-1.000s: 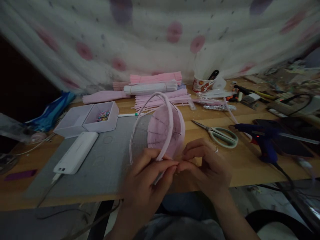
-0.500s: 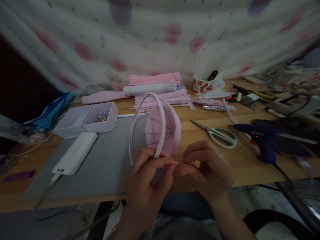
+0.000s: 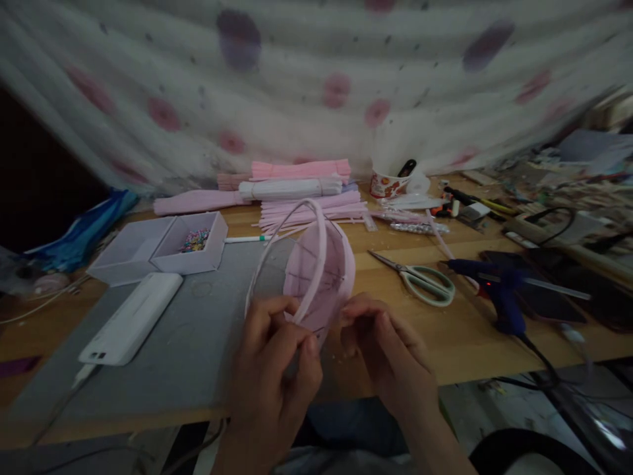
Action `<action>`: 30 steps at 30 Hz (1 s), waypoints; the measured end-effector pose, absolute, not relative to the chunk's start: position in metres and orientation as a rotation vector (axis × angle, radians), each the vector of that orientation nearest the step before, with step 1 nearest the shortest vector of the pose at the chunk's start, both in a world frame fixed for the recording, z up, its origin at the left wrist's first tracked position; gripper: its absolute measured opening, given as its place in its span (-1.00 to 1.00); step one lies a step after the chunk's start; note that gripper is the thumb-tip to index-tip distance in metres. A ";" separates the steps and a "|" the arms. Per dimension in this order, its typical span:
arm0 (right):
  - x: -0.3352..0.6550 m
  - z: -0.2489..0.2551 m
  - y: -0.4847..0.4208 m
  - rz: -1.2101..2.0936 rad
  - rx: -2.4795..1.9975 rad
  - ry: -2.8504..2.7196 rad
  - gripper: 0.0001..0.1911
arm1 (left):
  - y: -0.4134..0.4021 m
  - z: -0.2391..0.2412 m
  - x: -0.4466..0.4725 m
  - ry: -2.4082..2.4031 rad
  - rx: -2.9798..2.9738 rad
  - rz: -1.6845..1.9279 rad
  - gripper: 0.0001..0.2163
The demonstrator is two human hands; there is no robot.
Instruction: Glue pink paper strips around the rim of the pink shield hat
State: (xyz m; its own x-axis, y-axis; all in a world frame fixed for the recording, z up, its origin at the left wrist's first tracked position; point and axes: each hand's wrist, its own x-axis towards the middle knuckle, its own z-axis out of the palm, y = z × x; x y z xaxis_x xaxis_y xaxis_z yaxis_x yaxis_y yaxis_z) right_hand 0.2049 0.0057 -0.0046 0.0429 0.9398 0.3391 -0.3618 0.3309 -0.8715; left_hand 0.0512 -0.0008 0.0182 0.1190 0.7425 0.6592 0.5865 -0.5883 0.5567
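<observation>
A small pink basket (image 3: 321,274) made of pipe cleaners, with an arched handle and a wire loop, is held tilted above the table's front edge. My left hand (image 3: 274,366) pinches the lower end of its handle with closed fingers. My right hand (image 3: 388,349) is just to the right, fingers curled, touching the basket's lower rim. What its fingertips hold is hidden.
A grey mat (image 3: 198,316) carries a white power bank (image 3: 131,326). Two white boxes (image 3: 163,247), one with beads, stand at the left. Bundles of pink pipe cleaners (image 3: 297,188) lie behind. Scissors (image 3: 420,280), a blue glue gun (image 3: 494,290) and a cup (image 3: 388,185) lie right.
The basket has turned a little and sunk lower in view. My hands drew slightly apart and nearer to me. The camera tilted up and shifted.
</observation>
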 end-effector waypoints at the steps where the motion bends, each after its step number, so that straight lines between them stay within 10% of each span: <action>1: 0.205 -0.004 0.006 1.161 -0.676 -1.081 -0.71 | 0.000 0.018 0.051 1.324 2.257 1.468 -0.84; 9: 0.207 0.000 0.003 1.087 -0.799 -1.176 -0.85 | 0.003 0.017 0.052 1.434 2.062 1.610 -0.80; 20: 0.193 -0.019 0.006 0.987 -0.990 -1.319 -0.49 | 0.010 0.009 0.048 1.288 1.486 1.766 -0.85; 30: 0.171 -0.026 0.020 0.866 -1.105 -1.504 -0.82 | 0.022 0.010 0.046 1.147 1.063 1.990 -0.80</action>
State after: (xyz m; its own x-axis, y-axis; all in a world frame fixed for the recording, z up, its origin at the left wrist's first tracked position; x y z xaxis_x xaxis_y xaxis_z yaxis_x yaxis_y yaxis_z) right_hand 0.1712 0.0198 -0.0264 -0.0438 0.9482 0.3146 0.2042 0.3167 -0.9263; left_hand 0.0457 0.0216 0.0100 -0.4988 0.7969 0.3408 -0.1046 -0.4458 0.8890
